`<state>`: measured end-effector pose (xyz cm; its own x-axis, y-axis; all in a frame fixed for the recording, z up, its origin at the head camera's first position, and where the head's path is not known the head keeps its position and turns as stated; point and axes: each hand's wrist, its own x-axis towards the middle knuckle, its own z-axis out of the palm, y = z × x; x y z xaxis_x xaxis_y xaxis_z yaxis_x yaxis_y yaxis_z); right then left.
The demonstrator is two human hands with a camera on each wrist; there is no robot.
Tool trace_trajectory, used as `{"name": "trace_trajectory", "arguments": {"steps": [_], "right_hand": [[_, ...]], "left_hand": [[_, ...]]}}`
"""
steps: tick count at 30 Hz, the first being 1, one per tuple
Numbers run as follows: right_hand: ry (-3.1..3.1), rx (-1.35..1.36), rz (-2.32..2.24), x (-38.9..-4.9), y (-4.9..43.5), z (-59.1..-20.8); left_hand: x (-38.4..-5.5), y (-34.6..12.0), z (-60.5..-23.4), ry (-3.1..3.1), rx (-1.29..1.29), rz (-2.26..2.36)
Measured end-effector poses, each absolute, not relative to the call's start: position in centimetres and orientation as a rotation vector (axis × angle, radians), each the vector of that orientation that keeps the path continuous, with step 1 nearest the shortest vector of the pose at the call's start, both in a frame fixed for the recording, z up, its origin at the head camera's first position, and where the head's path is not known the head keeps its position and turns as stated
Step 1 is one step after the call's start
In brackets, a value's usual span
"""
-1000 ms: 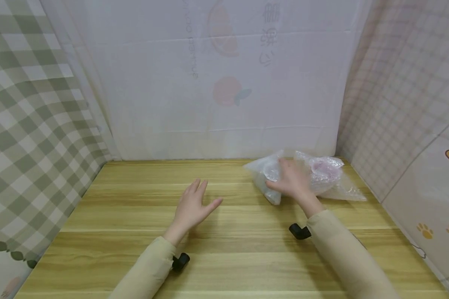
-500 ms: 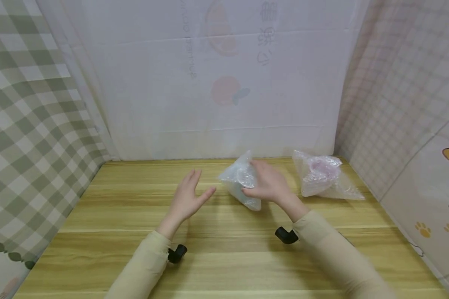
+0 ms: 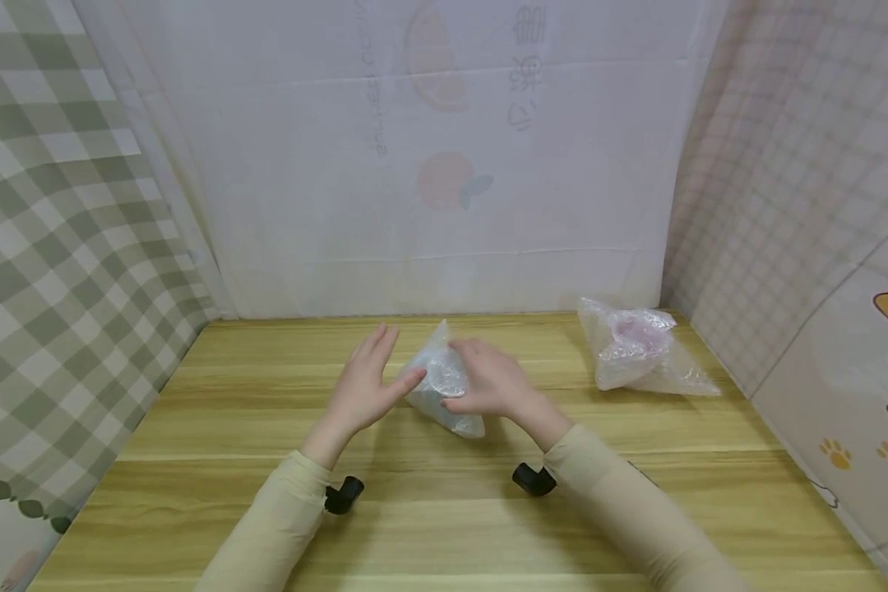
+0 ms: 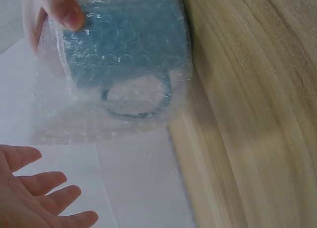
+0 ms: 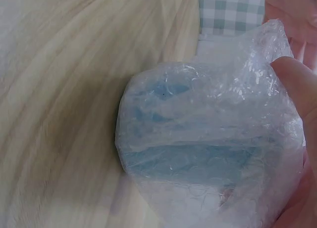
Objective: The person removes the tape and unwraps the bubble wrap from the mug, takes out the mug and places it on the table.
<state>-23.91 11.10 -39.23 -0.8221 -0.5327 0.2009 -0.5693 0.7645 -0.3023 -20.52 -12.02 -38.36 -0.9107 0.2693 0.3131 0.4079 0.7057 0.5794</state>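
A blue mug point(image 4: 129, 45) with a ring handle sits inside a bubble-wrap bag point(image 3: 444, 386), at the middle of the table in the head view. My right hand point(image 3: 492, 382) grips the wrapped mug from the right, thumb and fingers around its rim end. Whether its base touches the table I cannot tell. To the left of it, my left hand point(image 3: 358, 395) is held with fingers straight and thumb apart, holding nothing. In the left wrist view a gap shows between the left fingers point(image 4: 54, 181) and the bag.
A second bubble-wrapped thing, pinkish inside point(image 3: 640, 333), lies at the back right of the wooden table point(image 3: 444, 526). White cloth point(image 3: 303, 189) hangs behind the table, with checked cloth point(image 3: 67, 205) on the left and a patterned sheet on the right.
My right hand has carried the wrapped blue mug leftward and nearer from beside the pink package to the table's middle. The left hand has shifted slightly left; the pink package has stayed at the back right.
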Motion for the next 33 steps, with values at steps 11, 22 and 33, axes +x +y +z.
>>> {"name": "trace_trajectory", "arguments": {"steps": [11,22,33], "right_hand": [[-2.865,0.933,0.515,-24.0,10.8,-39.5],[-2.800,0.949,0.625,-23.6,11.8,-39.5],[-2.761,0.927,0.804,-22.5,13.9,-39.2]], "left_hand": [[-20.4,-11.8,-38.0,-2.687,-0.591,-0.944],[-20.4,-11.3,-37.9,-2.672,-0.620,-0.894],[-20.1,-11.5,-37.6,-2.610,-0.705,-0.739]]}}
